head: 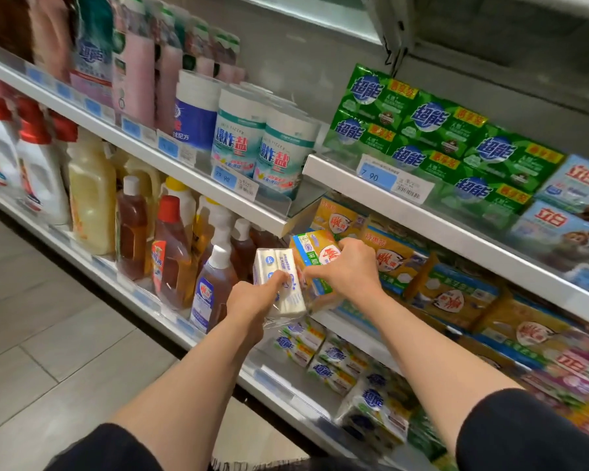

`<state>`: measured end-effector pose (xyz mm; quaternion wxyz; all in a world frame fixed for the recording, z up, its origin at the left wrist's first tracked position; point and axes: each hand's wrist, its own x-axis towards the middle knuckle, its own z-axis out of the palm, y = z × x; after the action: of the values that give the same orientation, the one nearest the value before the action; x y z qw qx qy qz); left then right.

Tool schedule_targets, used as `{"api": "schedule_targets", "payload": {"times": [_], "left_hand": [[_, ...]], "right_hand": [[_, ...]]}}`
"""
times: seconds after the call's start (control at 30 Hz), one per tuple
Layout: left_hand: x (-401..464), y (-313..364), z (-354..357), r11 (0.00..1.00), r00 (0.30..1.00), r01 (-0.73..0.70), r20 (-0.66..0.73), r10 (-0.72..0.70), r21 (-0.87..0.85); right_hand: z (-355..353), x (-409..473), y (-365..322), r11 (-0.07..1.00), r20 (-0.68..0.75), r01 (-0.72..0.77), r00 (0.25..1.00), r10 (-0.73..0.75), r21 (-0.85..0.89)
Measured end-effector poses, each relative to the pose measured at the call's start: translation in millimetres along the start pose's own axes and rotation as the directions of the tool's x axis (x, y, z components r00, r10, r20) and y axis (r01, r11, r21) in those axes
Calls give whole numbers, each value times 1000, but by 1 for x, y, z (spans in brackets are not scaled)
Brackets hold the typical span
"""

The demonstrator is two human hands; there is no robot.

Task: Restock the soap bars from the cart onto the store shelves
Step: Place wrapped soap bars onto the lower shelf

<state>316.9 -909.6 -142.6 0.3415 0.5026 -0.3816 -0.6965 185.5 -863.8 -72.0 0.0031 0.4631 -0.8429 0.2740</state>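
Note:
My left hand (252, 297) grips a white pack of soap bars (281, 283) wrapped in clear film, held in front of the middle shelf. My right hand (346, 266) grips a yellow and blue pack of soap bars (315, 253) right beside the white one, at the left end of the middle shelf (354, 329). More yellow soap packs (398, 256) lie on that shelf to the right. The cart is out of view.
Green soap packs (432, 130) and blue boxes (572, 188) fill the upper right shelf. White canisters (238, 137) stand on the upper left shelf, with brown and white detergent bottles (170, 246) below. Small soap packs (334, 365) lie on the bottom shelf. Grey tiled floor (48, 317) spreads left.

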Motion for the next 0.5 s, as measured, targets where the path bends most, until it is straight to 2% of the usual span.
{"api": "schedule_targets", "payload": {"times": [0.13,0.2,0.3,0.4,0.5], "left_hand": [[5,5,-17,999,999,-10,-47,8,-50],[8,6,-25,999,999,-15,-51,13,-48],[7,8,-29,999,999,-21,-46,19,-42],[2,10,-25,999,999,-33,-10,32,-30],[-1,10,-18,999,999,-16,36,18,-48]], "right_hand": [[-17,3,-2,956,33,218,973,-228,198],[-25,6,-3,917,27,343,934,-355,206],[-31,9,0,879,30,453,887,-462,148],[-30,12,8,829,-26,558,830,-557,38],[-28,16,19,796,-66,594,795,-603,-115]]}}
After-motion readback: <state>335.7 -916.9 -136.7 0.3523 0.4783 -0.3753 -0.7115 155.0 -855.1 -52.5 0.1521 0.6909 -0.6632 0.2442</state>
